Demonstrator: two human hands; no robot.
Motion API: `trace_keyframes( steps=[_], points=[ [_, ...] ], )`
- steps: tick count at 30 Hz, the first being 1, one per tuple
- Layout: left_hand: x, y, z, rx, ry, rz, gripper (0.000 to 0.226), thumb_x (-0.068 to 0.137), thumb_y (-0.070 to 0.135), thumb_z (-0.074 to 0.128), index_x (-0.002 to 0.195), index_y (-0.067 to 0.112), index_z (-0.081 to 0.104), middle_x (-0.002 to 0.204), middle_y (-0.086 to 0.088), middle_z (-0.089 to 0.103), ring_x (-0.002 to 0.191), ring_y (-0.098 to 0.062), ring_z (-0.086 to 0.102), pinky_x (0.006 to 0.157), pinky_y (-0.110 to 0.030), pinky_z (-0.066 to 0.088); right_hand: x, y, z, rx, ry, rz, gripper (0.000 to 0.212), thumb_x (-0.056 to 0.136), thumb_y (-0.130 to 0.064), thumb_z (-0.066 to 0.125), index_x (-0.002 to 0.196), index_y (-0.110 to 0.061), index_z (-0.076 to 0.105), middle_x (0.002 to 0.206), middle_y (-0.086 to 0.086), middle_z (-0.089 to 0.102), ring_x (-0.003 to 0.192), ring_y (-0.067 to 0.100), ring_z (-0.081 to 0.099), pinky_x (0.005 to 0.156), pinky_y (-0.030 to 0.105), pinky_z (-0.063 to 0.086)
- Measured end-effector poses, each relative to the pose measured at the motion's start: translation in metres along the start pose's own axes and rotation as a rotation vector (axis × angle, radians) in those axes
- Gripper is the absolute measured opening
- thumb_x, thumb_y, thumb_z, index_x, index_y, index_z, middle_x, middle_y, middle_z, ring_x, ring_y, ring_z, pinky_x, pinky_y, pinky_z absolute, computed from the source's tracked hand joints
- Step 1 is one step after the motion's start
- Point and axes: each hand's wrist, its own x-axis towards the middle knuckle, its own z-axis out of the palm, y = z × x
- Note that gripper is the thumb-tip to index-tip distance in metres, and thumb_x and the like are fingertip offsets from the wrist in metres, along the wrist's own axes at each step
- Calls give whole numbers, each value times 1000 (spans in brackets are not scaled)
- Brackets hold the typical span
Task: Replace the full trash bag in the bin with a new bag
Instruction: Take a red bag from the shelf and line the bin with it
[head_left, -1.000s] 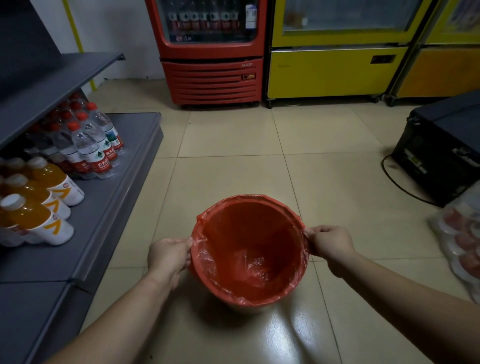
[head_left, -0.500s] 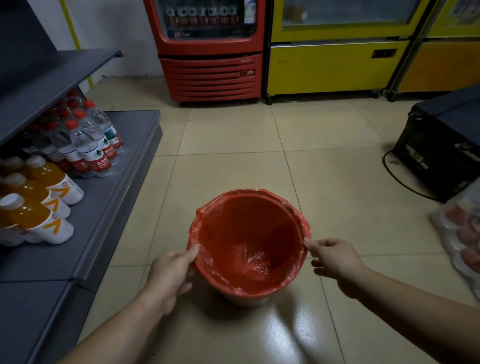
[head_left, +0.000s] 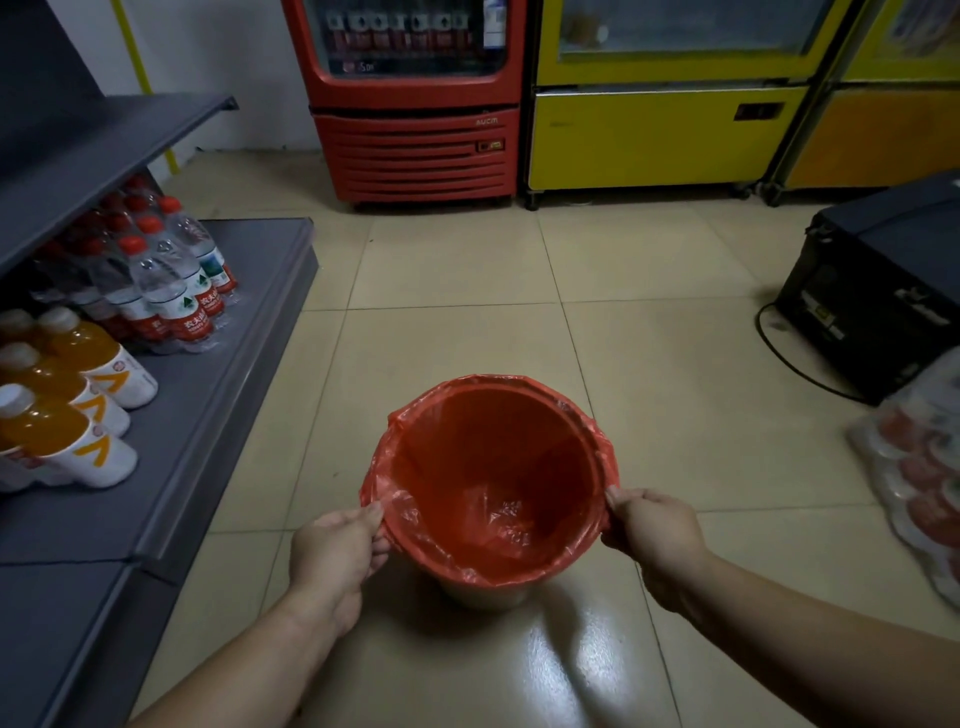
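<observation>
A small round bin (head_left: 485, 596) stands on the tiled floor, lined with a red plastic bag (head_left: 493, 467) whose edge is folded over the rim. The bag looks empty, with crinkled film at the bottom. My left hand (head_left: 337, 556) pinches the bag's edge at the bin's near-left rim. On the near-right rim, my right hand (head_left: 654, 535) grips the folded edge. No other trash bag is in view.
A grey shelf unit (head_left: 218, 415) with water bottles (head_left: 176, 291) and orange drink bottles (head_left: 67, 415) runs along the left. A red cooler (head_left: 415, 145) and yellow coolers (head_left: 665, 135) stand at the back. A black box (head_left: 878, 301) with a cable and wrapped packs (head_left: 919, 467) lie right.
Both hands slid from the sides of the rim toward its near side, still on the bag's edge. The view shifted slightly, and the bin appears a little farther from me.
</observation>
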Motion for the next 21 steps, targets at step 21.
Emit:
trace_keyframes(
  steps=[21],
  points=[
    [-36,-11,11,19,-67,-125,26,83,28,80,93,5,71,89,-11,76,84,-29,71,72,-45,61,-65,23,40,-24,254,88,29,83,-35,77,72,-8,70,63,11,74,70,36,72,77,55,59]
  ],
)
